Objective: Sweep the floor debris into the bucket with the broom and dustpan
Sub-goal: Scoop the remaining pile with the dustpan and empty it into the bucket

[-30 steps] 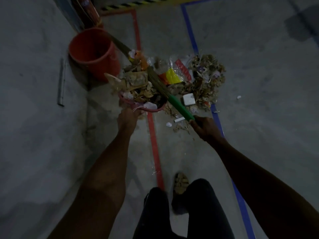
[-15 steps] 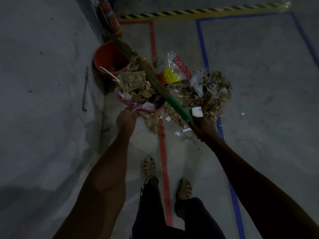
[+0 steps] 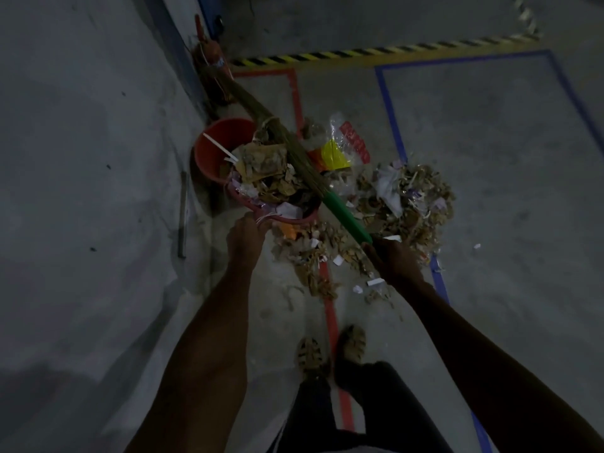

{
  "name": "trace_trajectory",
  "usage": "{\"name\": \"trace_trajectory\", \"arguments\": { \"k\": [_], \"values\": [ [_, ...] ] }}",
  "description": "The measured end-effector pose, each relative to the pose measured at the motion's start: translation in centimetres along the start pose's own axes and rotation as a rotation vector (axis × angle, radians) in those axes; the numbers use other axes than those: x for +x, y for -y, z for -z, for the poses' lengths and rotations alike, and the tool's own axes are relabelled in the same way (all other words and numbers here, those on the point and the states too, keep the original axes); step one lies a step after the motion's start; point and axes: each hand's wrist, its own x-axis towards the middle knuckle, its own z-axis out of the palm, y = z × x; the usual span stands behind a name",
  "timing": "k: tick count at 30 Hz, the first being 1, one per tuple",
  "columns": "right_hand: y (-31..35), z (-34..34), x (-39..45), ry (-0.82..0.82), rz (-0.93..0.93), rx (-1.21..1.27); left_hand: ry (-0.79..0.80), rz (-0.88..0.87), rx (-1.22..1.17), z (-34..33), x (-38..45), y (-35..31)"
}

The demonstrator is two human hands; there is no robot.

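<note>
My left hand [image 3: 245,238] grips the handle of a pink dustpan [image 3: 248,204] heaped with brown scraps and paper. The pan is lifted beside an orange bucket [image 3: 214,148] that stands against the wall. My right hand [image 3: 390,258] grips the green handle of a broom [image 3: 344,217], whose straw bristles lie across the load in the pan and reach past the bucket. A large pile of debris [image 3: 405,197] with plastic wrappers lies on the floor to the right. Smaller scraps [image 3: 313,256] are scattered under the pan.
A grey wall [image 3: 98,191] runs along the left with a metal strip [image 3: 183,214] at its base. A red fire extinguisher [image 3: 212,63] stands in the far corner. Red tape [image 3: 330,308], blue tape [image 3: 390,112] and a yellow-black stripe [image 3: 376,52] mark the floor. My feet [image 3: 330,351] stand behind the debris.
I have stood up and stepped back, so the view has widened. The loaded dustpan has moved closer to the bucket rim, with the broom still lying across it.
</note>
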Motion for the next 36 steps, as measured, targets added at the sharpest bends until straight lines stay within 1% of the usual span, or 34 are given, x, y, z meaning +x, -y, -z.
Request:
{"name": "trace_trajectory", "arguments": {
  "k": [5,8,14,19,24,28,31,36],
  "values": [
    [1.5,-0.5,5.6,-0.011,0.057,0.005,-0.046,0.008,-0.02,1.5,4.3,-0.2],
    [2.2,-0.4,9.3,0.008,0.11,-0.031,-0.002,0.079,-0.007,2.2,6.8,-0.2],
    [2.5,-0.7,15.7,0.057,0.14,-0.086,0.002,0.141,0.049,3.4,11.5,0.0],
    [4.9,-1.9,20.9,0.083,0.166,-0.095,-0.005,0.198,0.013,3.5,16.1,1.7],
    [7.2,-5.4,26.5,0.157,0.133,-0.144,0.016,0.224,0.028,2.7,21.5,5.1],
    [9.2,-8.7,30.8,0.204,0.054,-0.155,0.058,0.263,0.017,2.8,25.8,7.5],
    [10.4,-11.0,33.3,0.26,-0.018,-0.133,0.077,0.264,0.03,2.8,28.6,8.9],
    [12.0,-13.7,37.1,0.302,-0.049,-0.113,0.12,0.285,0.03,2.2,33.5,10.7]
  ]
}}
